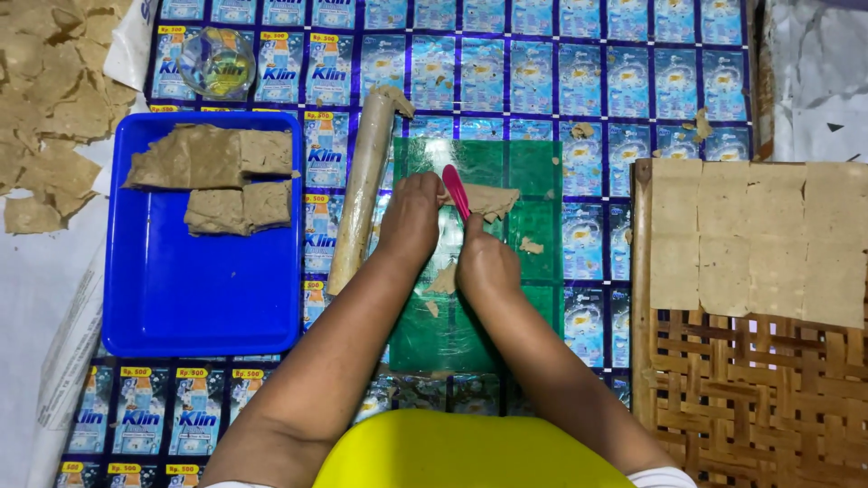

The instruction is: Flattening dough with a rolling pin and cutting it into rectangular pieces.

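Left hand (pixel 411 217) pressed flat, fingers closed, on a thin piece of dough (pixel 484 199) atop the green plastic sheet (pixel 533 226). Right hand (pixel 484 262) gripping a pink knife (pixel 456 191), blade at the dough's edge. Just left, a rolling pin (pixel 362 194); farther left, a blue tray (pixel 199 289) holding dough slabs (pixel 221 176). At right, a woven rack (pixel 750 398) bearing flat squares (pixel 759 239).

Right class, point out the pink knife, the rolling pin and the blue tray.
pink knife (pixel 455 190), head view, middle of its blade.
rolling pin (pixel 362 194), head view, middle of its shaft.
blue tray (pixel 199 289), head view, bare floor.
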